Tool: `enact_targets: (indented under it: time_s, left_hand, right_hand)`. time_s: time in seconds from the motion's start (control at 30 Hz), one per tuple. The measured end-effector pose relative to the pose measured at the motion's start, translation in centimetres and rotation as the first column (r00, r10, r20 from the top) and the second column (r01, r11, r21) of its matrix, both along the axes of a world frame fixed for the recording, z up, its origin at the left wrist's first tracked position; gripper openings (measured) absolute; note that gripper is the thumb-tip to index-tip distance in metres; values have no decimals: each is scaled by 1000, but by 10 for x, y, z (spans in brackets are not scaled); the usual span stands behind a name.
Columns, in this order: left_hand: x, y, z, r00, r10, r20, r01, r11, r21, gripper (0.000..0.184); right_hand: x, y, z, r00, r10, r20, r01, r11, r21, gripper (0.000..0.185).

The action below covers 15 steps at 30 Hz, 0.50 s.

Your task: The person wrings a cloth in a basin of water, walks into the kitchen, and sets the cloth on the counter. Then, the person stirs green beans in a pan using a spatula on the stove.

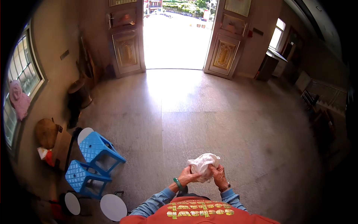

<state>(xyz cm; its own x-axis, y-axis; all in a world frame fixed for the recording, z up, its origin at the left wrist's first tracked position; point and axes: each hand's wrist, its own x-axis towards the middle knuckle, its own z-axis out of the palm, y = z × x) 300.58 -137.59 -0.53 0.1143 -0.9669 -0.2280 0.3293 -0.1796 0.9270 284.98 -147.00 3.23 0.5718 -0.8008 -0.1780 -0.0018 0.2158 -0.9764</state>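
A bunched white cloth (203, 164) is held up in front of my body, above the floor. My left hand (188, 175) grips its left side, with a green bangle on that wrist. On the right side, my right hand (219, 174) pinches the cloth between thumb and fingers; a bracelet or watch circles that wrist. The cloth is crumpled, so its exact kind and anything inside it cannot be made out.
Two blue plastic stools (95, 147) stand at the left, near round white stool tops (113, 207). A pink cloth (19, 100) hangs by the left window. Ahead, an open double door (126, 48) lets in bright light. Dark furniture (266, 66) lines the right wall.
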Motion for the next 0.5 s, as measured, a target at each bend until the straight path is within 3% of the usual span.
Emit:
enact_targets:
  time_s: [0.03, 0.1, 0.13, 0.17, 0.23, 0.3, 0.43, 0.5]
  left_hand:
    - [8, -11, 3, 1000, -2, 2, 2, 1000, 8, 69]
    - [23, -29, 7, 984, 144, -109, -149, 988, -41, 59]
    - [32, -36, 6, 963, 238, -124, -246, 968, -47, 47]
    - [42, -42, 5, 962, 242, -124, -249, 968, -39, 47]
    - [63, -52, 1, 870, 403, -283, -423, 906, -11, 40]
    - [84, -63, -1, 859, 418, -297, -430, 902, 24, 36]
    - [119, -91, -22, 908, 372, -193, -364, 928, 77, 30]
    - [143, -109, -6, 952, 214, -218, -205, 977, 62, 34]
  right_hand:
    - [5, -14, -1, 1000, -18, 5, 19, 1000, -13, 24]
    - [19, -37, -1, 999, -12, 30, 13, 1000, -20, 23]
    - [26, -47, -1, 995, -43, 86, 41, 999, 26, 24]
    - [33, -57, -1, 988, -76, 138, 66, 995, 73, 24]
    - [45, -74, -1, 986, -70, 153, 56, 994, 94, 24]
    - [63, -87, 1, 970, -91, 225, 35, 969, 245, 25]
    - [92, -112, -4, 940, -215, 266, 111, 927, 357, 29]
    - [104, -131, 13, 922, -191, 336, 36, 907, 419, 33]
